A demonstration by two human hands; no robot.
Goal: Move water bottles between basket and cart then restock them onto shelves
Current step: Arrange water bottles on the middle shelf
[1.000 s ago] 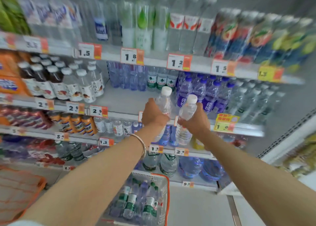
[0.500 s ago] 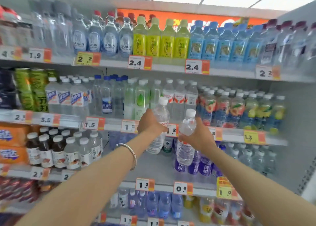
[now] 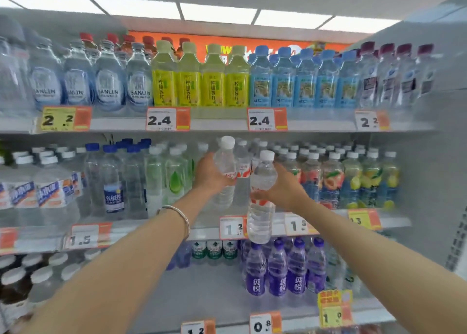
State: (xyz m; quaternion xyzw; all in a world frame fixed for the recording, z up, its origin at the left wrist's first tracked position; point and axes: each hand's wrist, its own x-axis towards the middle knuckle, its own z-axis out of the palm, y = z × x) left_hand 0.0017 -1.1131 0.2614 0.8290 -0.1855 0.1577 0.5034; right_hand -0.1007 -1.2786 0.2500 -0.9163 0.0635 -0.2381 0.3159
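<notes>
Each of my hands holds a clear water bottle with a white cap and a red-and-white label. My left hand (image 3: 211, 175) grips the left bottle (image 3: 225, 167) upright, over the middle shelf (image 3: 156, 227) among matching bottles (image 3: 243, 168). My right hand (image 3: 284, 191) grips the right bottle (image 3: 261, 202) round its middle; it hangs in front of the shelf edge, its base below the price strip. The basket and cart are out of view.
The top shelf (image 3: 217, 125) carries clear, yellow and blue bottles. Fruit-labelled bottles (image 3: 353, 179) stand right of my hands, green-leaf bottles (image 3: 174, 177) to the left. Purple-labelled bottles (image 3: 278, 273) fill the shelf below. A grey side wall (image 3: 429, 156) closes the right.
My view has tilted up from the lower shelves and basket to the upper shelves. Both hands have risen with their bottles, and the left bottle has moved in over the middle shelf.
</notes>
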